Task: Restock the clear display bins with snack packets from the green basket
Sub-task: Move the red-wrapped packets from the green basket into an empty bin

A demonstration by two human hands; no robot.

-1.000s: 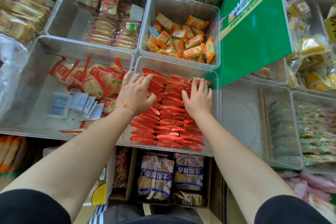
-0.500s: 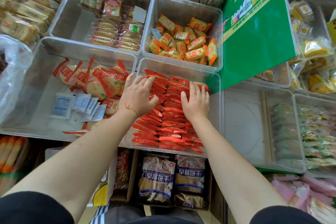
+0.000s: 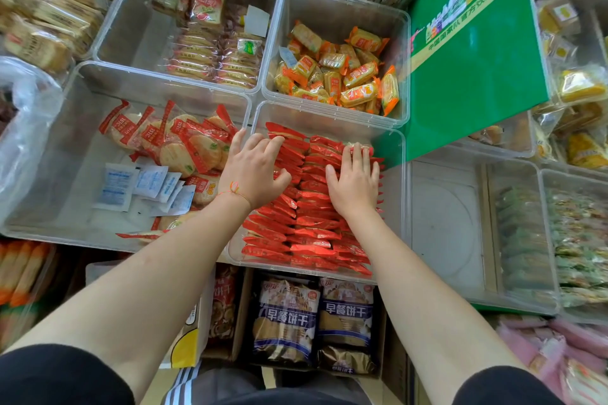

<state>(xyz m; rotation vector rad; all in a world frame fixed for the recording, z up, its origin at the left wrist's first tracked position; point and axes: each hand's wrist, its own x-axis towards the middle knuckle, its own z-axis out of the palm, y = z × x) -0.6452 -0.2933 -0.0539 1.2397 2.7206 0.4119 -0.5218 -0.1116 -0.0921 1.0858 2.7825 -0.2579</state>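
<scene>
From the head view, both my hands are down in the clear bin (image 3: 396, 154) of red snack packets (image 3: 296, 233). My left hand (image 3: 253, 171) lies with its fingers lightly curled over the far end of the left row, touching the wrappers without pinching any. My right hand (image 3: 355, 181) rests flat, fingers straight and close together, pressing on the right row.

Compared with a second ago, both hands have slid a little toward the far wall of the bin, the right one now reaching the last packets there. The rows look tighter and more even under them, so I judge this bin is nearly filled and I am only squaring the stack.

The green basket itself I cannot make out; only a green signboard (image 3: 473, 52) stands at the right. The neighbouring bin of orange packets (image 3: 339, 76) looks only partly filled.
</scene>
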